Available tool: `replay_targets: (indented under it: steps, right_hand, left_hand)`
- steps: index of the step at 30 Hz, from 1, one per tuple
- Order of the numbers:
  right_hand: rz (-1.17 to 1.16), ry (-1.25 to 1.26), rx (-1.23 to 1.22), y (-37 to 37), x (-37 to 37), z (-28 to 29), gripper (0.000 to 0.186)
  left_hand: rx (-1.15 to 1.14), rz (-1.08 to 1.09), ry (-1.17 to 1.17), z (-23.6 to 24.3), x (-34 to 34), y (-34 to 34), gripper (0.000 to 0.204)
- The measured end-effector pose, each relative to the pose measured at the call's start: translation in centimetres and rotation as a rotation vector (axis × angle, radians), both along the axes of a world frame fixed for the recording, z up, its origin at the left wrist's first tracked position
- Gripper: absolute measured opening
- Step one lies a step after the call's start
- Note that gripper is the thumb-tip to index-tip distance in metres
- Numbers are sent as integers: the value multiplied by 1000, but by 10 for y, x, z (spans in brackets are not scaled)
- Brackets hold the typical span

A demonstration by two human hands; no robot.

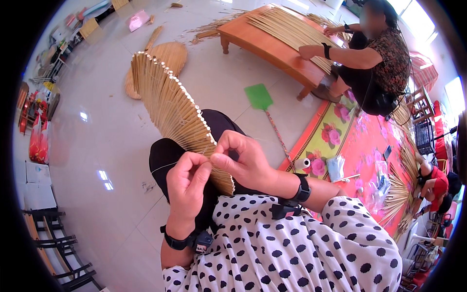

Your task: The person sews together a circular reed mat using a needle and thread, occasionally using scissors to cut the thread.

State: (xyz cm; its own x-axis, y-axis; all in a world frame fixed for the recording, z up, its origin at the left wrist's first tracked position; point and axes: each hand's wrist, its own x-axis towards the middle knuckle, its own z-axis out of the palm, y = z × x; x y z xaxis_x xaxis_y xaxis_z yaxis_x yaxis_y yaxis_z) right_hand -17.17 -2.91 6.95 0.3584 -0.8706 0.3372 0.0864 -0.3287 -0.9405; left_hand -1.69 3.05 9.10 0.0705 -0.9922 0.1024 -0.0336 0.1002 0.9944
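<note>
A curved, fan-like row of straw stalks (pixel 168 109) with white cut ends leans across my lap between my dark-trousered knees. Fine threads run across its stalks. My left hand (pixel 187 182) is closed in a pinch over the near part of the row, and a thin pale thread (pixel 163 168) runs from it across my left knee. My right hand (pixel 245 160) pinches right beside it, thumb and forefinger meeting the left fingertips. What the right fingertips hold is too small to make out.
A round straw mat (pixel 170 58) lies on the tiled floor ahead. A co-worker (pixel 374 58) handles straw stalks (pixel 287 29) on a low wooden table (pixel 267 53). A green fly swatter (pixel 259 96) rests near a flowered red mat (pixel 335 141). Another person (pixel 433 190) bends at far right.
</note>
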Motion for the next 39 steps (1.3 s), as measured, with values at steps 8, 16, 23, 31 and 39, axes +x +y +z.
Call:
replay_targets:
  steps: [8,16,23,31,39]
  right_hand:
    - [66,130,-66,1,-5,6,8]
    - [65,139,-210,2,0,10,9]
    - [-141,158,-290,9,5,10,9]
    - [-246,162,-314,14,12,12,10]
    - [-241,142,-307,14,13,11,12]
  left_hand:
    - [-117,100,-37,6,7,1,6]
    - [-130,127,-90,5,3,2,3]
    - [-356,301,-263,3,-3,-3,5]
    - [-543,360,-467,8,-10,-3,10]
    - [-457,318,-349,1,-12,-3,14]
